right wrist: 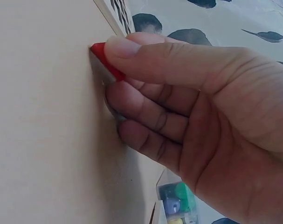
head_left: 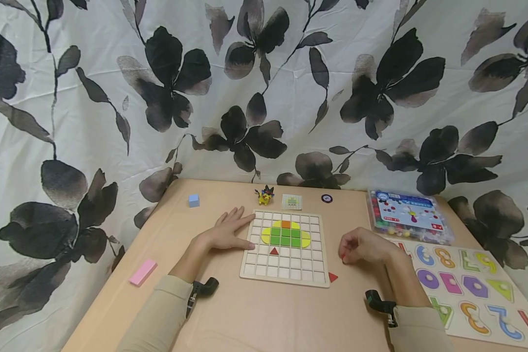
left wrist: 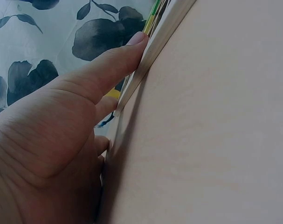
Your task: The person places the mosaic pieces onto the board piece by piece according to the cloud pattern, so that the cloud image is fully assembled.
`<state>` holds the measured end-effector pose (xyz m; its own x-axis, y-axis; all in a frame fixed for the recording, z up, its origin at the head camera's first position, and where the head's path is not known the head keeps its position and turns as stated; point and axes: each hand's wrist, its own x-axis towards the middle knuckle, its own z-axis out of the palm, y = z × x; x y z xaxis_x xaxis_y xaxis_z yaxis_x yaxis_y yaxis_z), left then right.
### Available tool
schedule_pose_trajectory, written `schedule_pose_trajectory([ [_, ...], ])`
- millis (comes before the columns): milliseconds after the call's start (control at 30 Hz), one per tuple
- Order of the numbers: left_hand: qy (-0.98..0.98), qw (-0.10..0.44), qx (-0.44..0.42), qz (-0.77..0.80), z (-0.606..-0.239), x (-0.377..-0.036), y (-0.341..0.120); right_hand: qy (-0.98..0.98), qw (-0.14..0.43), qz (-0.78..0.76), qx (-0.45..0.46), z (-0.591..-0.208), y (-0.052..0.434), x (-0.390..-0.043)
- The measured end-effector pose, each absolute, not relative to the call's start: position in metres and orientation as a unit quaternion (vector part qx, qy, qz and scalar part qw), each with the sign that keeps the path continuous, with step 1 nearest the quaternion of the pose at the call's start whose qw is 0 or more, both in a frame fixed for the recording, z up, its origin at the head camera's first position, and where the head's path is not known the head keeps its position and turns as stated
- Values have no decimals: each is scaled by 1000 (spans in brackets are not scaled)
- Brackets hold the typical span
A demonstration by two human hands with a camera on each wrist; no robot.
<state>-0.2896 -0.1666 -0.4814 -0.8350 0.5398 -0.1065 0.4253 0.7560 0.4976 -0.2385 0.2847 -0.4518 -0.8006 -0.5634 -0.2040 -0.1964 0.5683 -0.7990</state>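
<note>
A white gridded board (head_left: 264, 271) lies on the table, with green, yellow and orange tiles grouped in its upper half. Just below that group is a small red triangle (head_left: 274, 251). My left hand (head_left: 226, 234) rests at the board's left edge, fingers extended, and its thumb (left wrist: 127, 51) touches the rim. To the right of the board, my right hand (head_left: 367, 247) pinches a red triangular tile (right wrist: 102, 56) between thumb and fingers, low over the tabletop. Another red triangle (head_left: 332, 277) lies against the board's lower right corner.
Behind the board stand a small yellow figurine (head_left: 264, 195), a pattern card (head_left: 292, 202) and a dark round disc (head_left: 327, 198). A blue cube (head_left: 194, 200) and a pink block (head_left: 143, 272) are at left. A plastic case (head_left: 411, 215) and number puzzle (head_left: 459, 303) occupy the right.
</note>
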Motion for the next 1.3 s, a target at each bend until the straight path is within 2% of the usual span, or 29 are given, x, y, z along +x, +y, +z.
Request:
schedule_pose_trajectory([
  [133, 929, 124, 260, 231, -483, -289, -166, 861, 203, -418, -204, -453, 282, -238],
  [400, 929, 127, 261, 231, -483, -288, -165, 881, 73, -443, -151, -450, 270, -236],
  [567, 929, 128, 260, 232, -484, -287, -164, 866, 31, -476, -149, -448, 259, -236],
  [767, 929, 128, 260, 231, -486, -286, -166, 858, 9, -494, -139, -446, 239, -236],
  [1033, 928, 131, 259, 232, -486, -288, -167, 854, 10, -510, -101, -441, 207, -231],
  [1300, 930, 127, 256, 229, -483, -291, -168, 847, 12, -520, -108, -437, 187, -232],
])
